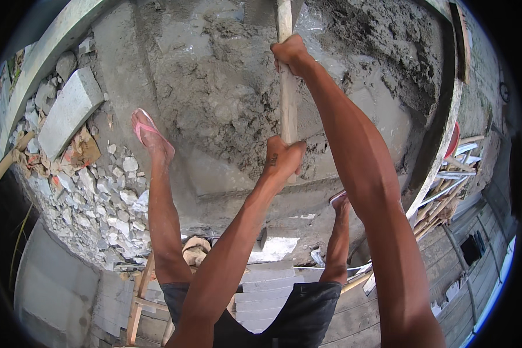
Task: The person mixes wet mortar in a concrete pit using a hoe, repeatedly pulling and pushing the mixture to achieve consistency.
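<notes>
Both my hands are closed around a long wooden tool handle [288,104]. My left hand [284,158] grips it low, close to its near end. Farther up, my right hand [293,53] is wrapped round the same handle. At the top edge, a flat grey blade [261,11] shows behind the handle, partly cut off; whether it is a hoe or a shovel I cannot tell. Wet grey mortar [226,98] spreads under and around the handle, with a rougher, darker heap [388,52] of it at the far right.
Broken rubble [98,203] lies at the left, beside a pale concrete block [69,113]. My feet, in pink flip-flops [156,133], stand apart at the mortar's near side. A raised edge [441,145] curves along the right, with sticks [441,203] and a red container [453,139] beyond it.
</notes>
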Available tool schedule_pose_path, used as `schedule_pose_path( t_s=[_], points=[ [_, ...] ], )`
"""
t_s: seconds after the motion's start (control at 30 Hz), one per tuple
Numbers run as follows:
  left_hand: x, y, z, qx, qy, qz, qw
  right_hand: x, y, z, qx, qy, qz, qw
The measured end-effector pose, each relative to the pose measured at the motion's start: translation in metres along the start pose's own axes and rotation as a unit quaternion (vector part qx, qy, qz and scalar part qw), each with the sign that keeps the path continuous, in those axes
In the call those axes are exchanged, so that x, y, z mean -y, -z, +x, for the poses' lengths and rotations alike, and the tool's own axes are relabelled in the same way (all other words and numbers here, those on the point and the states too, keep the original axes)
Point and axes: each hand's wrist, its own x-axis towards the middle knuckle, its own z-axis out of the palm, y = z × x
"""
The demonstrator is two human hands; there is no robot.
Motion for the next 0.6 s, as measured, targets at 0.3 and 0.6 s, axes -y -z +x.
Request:
schedule_pose_path(
  t_s=[0.3, 0.6],
  points=[
    [0.205, 0.034, -0.169, -0.059, 0.027, 0.099, 0.993, -0.148, -0.086, -0.236, -0.018, -0.057, 0.173, 0.983],
    [0.108, 0.074, -0.095, -0.026, -0.061, 0.107, 0.992, -0.037, -0.065, -0.180, -0.092, 0.054, 0.102, 0.989]
  ],
)
